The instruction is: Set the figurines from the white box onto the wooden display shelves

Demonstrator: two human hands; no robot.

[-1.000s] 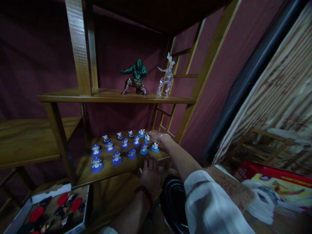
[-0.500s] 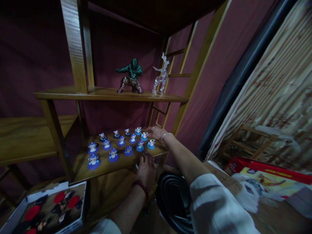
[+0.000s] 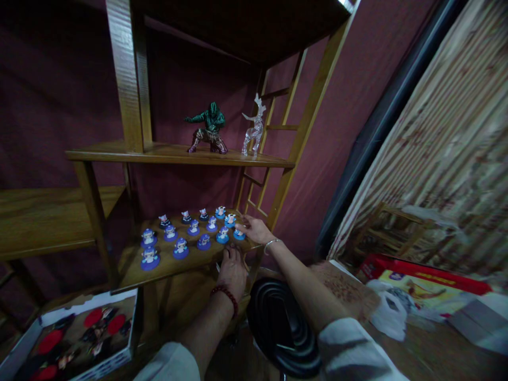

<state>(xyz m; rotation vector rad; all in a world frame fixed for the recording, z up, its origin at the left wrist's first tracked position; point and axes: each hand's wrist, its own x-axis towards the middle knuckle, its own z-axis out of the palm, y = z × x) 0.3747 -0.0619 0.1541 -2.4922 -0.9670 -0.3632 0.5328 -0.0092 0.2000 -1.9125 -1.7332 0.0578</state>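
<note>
On the lower wooden shelf (image 3: 130,272), several small figurines stand in rows on round bases. My right hand (image 3: 257,232) reaches over the shelf's right end, fingers apart, its thumb side partly covering a blue-based figurine (image 3: 239,233); whether they touch is unclear. My left hand (image 3: 233,271) rests its fingertips at the shelf's front edge, palm down, just in front of another blue-based figurine (image 3: 223,235). A purple-based figurine (image 3: 203,242) stands to its left. Dark-based figurines (image 3: 186,217) line the back.
Above, a green crouching figure (image 3: 210,127) and a clear deer figurine (image 3: 254,129) stand on the upper shelf (image 3: 170,154). An open box (image 3: 133,328) of red-and-black pieces lies lower left. A black round stool-like object (image 3: 283,328) is below my arms, and a red-and-yellow package (image 3: 420,286) lies right.
My right hand has come forward and down from the back right corner to the front blue-based figurine. My left hand stays at the shelf edge. The view has shifted slightly.
</note>
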